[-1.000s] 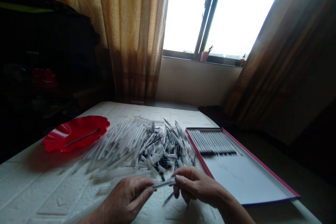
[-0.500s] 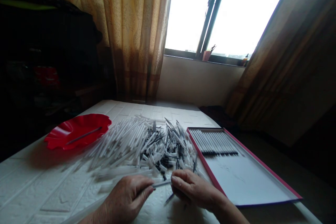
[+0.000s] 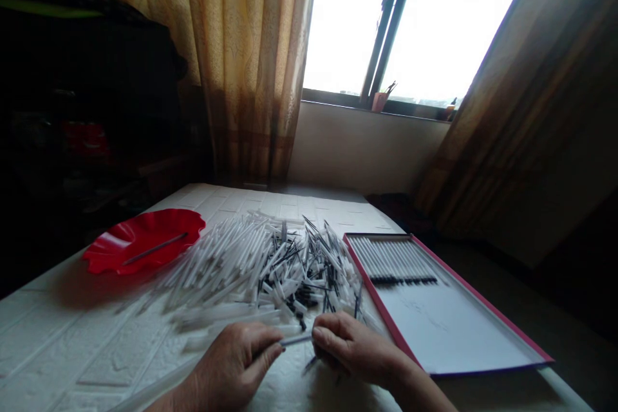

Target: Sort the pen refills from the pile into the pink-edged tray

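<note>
My left hand (image 3: 236, 357) pinches one end of a slim pale pen barrel (image 3: 296, 339) at the table's near side. At its other end, my right hand (image 3: 355, 344) closes thumb and fingers round it, hiding that tip. A thin dark-tipped piece (image 3: 309, 365) sticks out under my right hand; whether it is gripped there I cannot tell. Just beyond both hands lies a loose heap of white pen barrels (image 3: 226, 257), mixed on its right with dark ink refills (image 3: 311, 251) and small clear caps (image 3: 290, 286).
A shallow red-rimmed box (image 3: 393, 325) on the right holds a row of pens (image 3: 396, 261) with black ends. On the left, a red scalloped dish (image 3: 109, 251) carries one pen (image 3: 154, 249). The white brick-patterned table (image 3: 116, 347) stands before a curtained window (image 3: 434, 26).
Both hands keep their grip on the pen barrel. My right hand has shifted very slightly left, and the view has moved a touch.
</note>
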Motion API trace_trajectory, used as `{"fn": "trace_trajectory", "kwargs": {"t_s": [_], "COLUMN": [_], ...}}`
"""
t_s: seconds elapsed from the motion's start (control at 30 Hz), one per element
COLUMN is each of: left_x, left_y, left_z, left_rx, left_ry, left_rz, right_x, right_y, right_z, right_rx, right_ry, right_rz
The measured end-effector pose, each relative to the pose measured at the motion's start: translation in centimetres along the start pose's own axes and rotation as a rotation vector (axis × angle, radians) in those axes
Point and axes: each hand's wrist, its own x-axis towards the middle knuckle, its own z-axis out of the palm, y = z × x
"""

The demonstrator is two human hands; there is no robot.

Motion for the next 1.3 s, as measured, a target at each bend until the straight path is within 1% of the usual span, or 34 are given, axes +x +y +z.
{"fn": "trace_trajectory", "kwargs": {"t_s": [0.13,0.23,0.37,0.47,0.57,0.67,0.77,0.83,0.93,1.03,1.1,1.2,1.3], "left_x": [0.0,0.3,0.8,0.7,0.3,0.3,0.6,0.9,1.2,1.1,0.9,0.9,1.2], "left_y": [0.0,0.0,0.4,0.3,-0.3,-1.0,-1.0,-0.7,-0.2,-0.1,-0.1,-0.3,-0.1], "left_z": [0.0,0.0,-0.2,-0.3,-0.3,-0.2,-0.2,-0.1,0.1,0.4,0.6,0.8,0.5], "left_rx": [-0.009,-0.02,-0.034,-0.037,-0.015,0.012,0.022,0.021,0.004,-0.025,-0.038,-0.054,-0.102], "left_ry": [0.001,0.012,0.064,0.09,0.126,0.155,0.137,0.113,0.081,0.036,0.005,-0.031,-0.087], "left_rz": [0.002,0.005,-0.01,-0.008,-0.016,-0.035,-0.041,-0.046,-0.062,-0.066,-0.071,-0.087,-0.072], "right_x": [0.0,0.0,0.4,0.5,0.3,0.0,0.0,0.4,1.0,1.4,1.5,1.5,1.5], "right_y": [0.2,0.2,-0.1,-0.2,-0.1,0.1,0.3,0.3,0.0,-0.6,-1.0,-1.2,-0.7], "right_z": [0.0,-0.1,-0.2,-0.6,-1.6,-2.8,-3.3,-3.0,-1.7,-0.1,0.5,0.5,-0.4], "right_rx": [0.024,0.036,0.084,0.099,0.123,0.182,0.253,0.292,0.332,0.355,0.359,0.353,0.343], "right_ry": [-0.01,0.018,0.112,0.166,0.218,0.325,0.444,0.487,0.498,0.463,0.44,0.467,0.538], "right_rz": [-0.004,-0.021,-0.082,-0.108,-0.119,-0.14,-0.169,-0.178,-0.173,-0.15,-0.142,-0.159,-0.176]}}
